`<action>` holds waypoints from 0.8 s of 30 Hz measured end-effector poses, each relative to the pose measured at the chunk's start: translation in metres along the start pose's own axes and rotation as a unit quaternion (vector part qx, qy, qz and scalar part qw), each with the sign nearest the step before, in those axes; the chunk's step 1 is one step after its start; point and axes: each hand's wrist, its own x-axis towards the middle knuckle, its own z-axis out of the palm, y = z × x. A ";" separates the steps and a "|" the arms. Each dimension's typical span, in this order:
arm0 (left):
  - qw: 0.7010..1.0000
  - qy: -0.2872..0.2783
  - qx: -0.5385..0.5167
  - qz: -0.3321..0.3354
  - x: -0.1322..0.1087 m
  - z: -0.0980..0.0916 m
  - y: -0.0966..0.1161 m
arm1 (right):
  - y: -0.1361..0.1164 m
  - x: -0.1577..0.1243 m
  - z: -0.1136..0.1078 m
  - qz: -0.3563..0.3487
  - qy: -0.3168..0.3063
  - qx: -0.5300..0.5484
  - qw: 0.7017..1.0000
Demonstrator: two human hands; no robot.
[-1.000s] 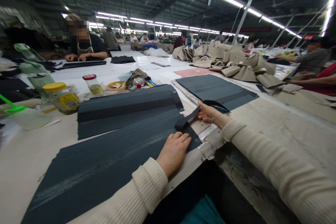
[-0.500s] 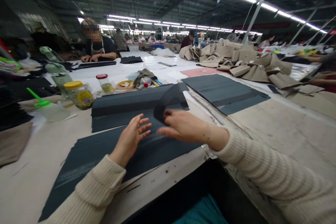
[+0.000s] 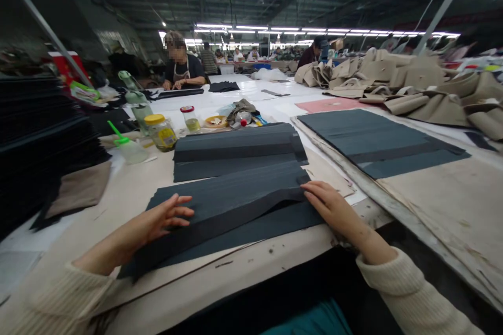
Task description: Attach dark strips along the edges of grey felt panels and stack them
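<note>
A dark grey fabric panel [image 3: 239, 191] lies flat on the worktable in front of me. Across it runs a narrower black strip [image 3: 220, 222], from lower left to upper right. My left hand [image 3: 157, 220] rests open on the strip's left part, fingers spread. My right hand [image 3: 332, 207] lies flat and open on the panel's right edge, fingertips at the strip's right end. Both sleeves are cream knit.
Another dark grey stack [image 3: 236, 149] lies just behind, and a third [image 3: 373, 136] to the right. Jars and a green-capped bottle [image 3: 128, 147] stand at the left. A tall black pile [image 3: 35, 136] fills the left edge. Beige fabric pieces [image 3: 412, 94] are heaped at the far right. A person [image 3: 181, 68] works opposite.
My right hand carried the black strip over and laid it across the near panel. Both hands now press flat on the fabric. The view has turned left.
</note>
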 end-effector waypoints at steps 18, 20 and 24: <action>0.964 0.247 0.030 0.095 -0.026 -0.035 -0.038 | 0.044 -0.014 0.026 -0.059 0.018 -0.067 0.996; 0.960 0.257 0.046 0.101 -0.021 -0.034 -0.047 | 0.048 -0.015 0.027 -0.064 0.017 -0.069 0.995; 0.953 0.275 0.067 0.107 -0.018 -0.031 -0.055 | 0.052 -0.016 0.028 -0.075 0.019 -0.073 0.994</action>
